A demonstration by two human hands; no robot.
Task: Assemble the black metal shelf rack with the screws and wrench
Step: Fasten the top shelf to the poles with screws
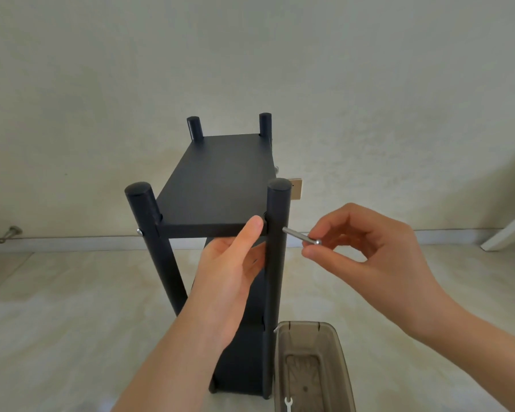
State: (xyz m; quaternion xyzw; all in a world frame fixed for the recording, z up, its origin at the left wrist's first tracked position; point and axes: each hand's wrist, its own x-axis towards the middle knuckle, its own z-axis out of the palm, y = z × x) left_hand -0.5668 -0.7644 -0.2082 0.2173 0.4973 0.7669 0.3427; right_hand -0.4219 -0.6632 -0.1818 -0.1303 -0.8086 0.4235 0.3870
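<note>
Head view. The left hand (235, 263) grips the top shelf (220, 173) of the rack (238, 364) at its near right corner: the thumb lies up against the front edge and the other fingers curl beneath the board, just beside the right front post (277, 292). The right hand (366, 242) pinches one screw (301, 236) by its head end between thumb and forefinger; the remaining fingers are loosely curled and hold nothing. The screw's tip meets the outer side of that post at shelf level. The rack stands upright on the floor (72, 322), near a wall (250, 55), with open floor on its left and behind it. Four posts rise above the shelf corners. A second screw head (139, 231) shows on the left front post (161, 257), and a third bit of bright metal (276, 168) shows on the shelf's right edge, too small to identify. One brown tray (344, 367) sits just right of the rack's foot, with one white wrench (288, 403) at its near end.
</note>
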